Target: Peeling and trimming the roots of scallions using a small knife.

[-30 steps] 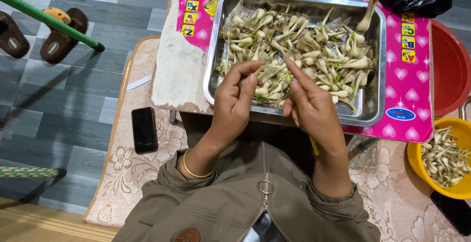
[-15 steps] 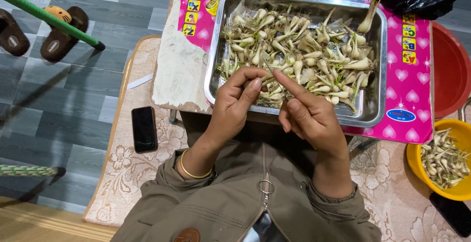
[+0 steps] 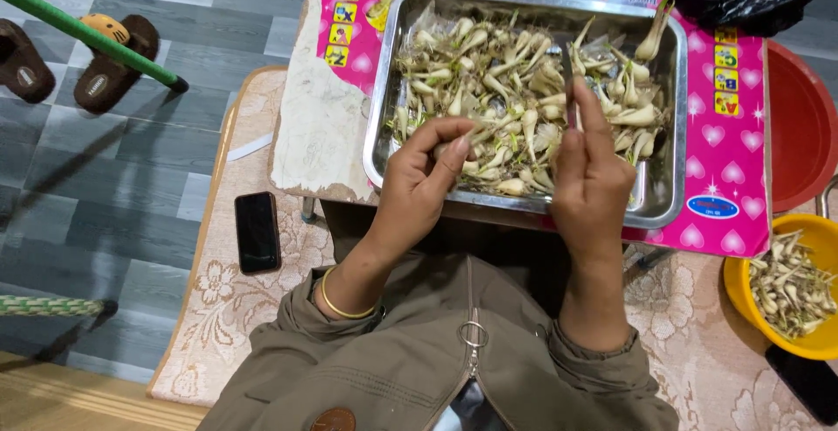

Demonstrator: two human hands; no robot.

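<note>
Head view | steel tray (image 3: 668, 182): pale bulbs (image 3: 515, 90) | yellow bowl (image 3: 742, 296): more | left hand (image 3: 423, 182) pinching bulb | right hand (image 3: 594, 178) gripping knife (image 3: 569, 82)

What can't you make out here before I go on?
- Left hand: what its fingertips pinch, too small, head view.
- Right hand: thin item in its grip, hidden by fingers.
- Red bowl: cut off by right edge.
- Steel tray: floor buried under pale stalks.

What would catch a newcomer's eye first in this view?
The steel tray heaped with pale bulbs sits top centre on a bright pink mat. Both hands work over its near edge: left hand pinching a bulb, right hand raised. A yellow bowl sits lower right.
</note>
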